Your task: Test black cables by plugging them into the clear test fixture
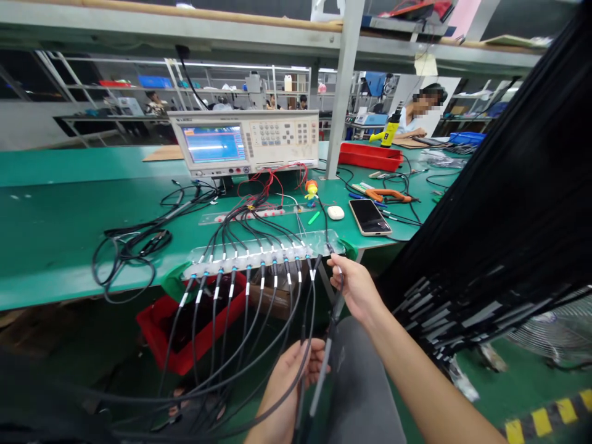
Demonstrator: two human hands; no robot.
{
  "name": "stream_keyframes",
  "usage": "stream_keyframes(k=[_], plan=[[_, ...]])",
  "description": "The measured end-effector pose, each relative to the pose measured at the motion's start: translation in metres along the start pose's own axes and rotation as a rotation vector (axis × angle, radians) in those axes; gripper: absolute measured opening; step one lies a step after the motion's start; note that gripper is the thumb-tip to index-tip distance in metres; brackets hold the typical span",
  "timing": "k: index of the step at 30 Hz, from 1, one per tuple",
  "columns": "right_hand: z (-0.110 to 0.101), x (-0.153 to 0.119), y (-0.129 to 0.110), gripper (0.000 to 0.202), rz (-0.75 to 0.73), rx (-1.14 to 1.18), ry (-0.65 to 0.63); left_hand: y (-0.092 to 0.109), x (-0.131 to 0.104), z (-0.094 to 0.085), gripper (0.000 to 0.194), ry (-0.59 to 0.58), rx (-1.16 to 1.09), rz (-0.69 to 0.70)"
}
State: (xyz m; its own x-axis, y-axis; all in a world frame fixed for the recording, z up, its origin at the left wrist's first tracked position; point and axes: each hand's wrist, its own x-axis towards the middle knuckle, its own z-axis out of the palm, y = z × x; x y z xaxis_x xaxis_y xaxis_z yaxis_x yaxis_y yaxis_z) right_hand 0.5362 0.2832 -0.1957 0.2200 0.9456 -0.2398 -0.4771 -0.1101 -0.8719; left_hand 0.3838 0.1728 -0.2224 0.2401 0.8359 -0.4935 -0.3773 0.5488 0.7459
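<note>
My right hand [355,287] is closed in a pinch on a black cable end at the right end of a clear plastic connector strip [240,254]. Lower down, my left hand [298,367] curls its fingers around a black cable [303,385]; other cables partly cover that hand. Several black cables with white labels hang from blue-tipped plugs along the strip's front. Thinner black leads run from its back toward a beige bench tester [282,139] with a lit blue screen. A grey-sleeved length of cable [326,364] hangs beside my knee.
On the green bench lie a coiled black cable bundle [143,240], a phone [370,217], a white case [335,213], orange-handled pliers [388,195] and a red tray [370,157]. Beneath is a red bin [194,333]. Many black cables [444,203] hang at the right. A person sits across.
</note>
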Motion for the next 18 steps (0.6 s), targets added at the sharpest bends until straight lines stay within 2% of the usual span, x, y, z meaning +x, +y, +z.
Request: stream_keyframes(k=[7,18], plan=[[-0.0063,0.0010,-0.0018,0.039,0.125,-0.008,-0.057,0.0000,-0.0035,0.0001,0.035,-0.006,-0.032,0.027],[-0.0102,0.0029,-0.0025,0.037,0.127,-0.060,-0.050,-0.0027,-0.0014,0.0009,0.036,-0.004,0.003,0.010]])
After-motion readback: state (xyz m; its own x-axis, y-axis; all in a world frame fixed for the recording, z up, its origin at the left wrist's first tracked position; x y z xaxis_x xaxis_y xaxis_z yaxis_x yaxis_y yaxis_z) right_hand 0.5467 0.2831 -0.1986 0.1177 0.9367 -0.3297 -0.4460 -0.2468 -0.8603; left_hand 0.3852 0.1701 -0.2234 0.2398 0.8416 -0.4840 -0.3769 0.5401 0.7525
